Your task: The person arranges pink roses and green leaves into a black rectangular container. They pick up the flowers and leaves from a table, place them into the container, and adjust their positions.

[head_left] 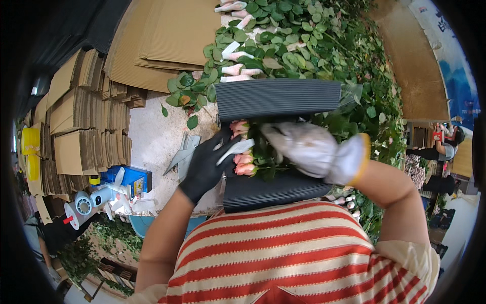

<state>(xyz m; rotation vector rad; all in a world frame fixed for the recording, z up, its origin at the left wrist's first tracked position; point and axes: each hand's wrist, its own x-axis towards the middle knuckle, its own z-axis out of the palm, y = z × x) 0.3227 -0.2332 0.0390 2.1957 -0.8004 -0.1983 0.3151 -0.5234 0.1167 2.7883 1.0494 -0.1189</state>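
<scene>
My left hand [205,164], in a black glove, is at the flower-head end of a small bunch of pink roses [244,164]. Its fingers close around a narrow white sleeve [235,151] lying across the blooms. My right hand [298,147], in a white glove with a yellow cuff edge, is over the leafy stems; motion smears its fingers. Black corrugated sheeting lies on both sides of the roses, one panel [278,99] beyond them and another [276,191] close to my body.
Leafy rose stems [324,45] with white-sleeved heads [235,70] pile up at the far side. Cardboard sheets [172,35] and stacked cardboard pieces [71,152] occupy the left. A blue box [134,181] and tape dispenser [83,203] are nearer. Beside my left hand lies a grey metal tool [185,154].
</scene>
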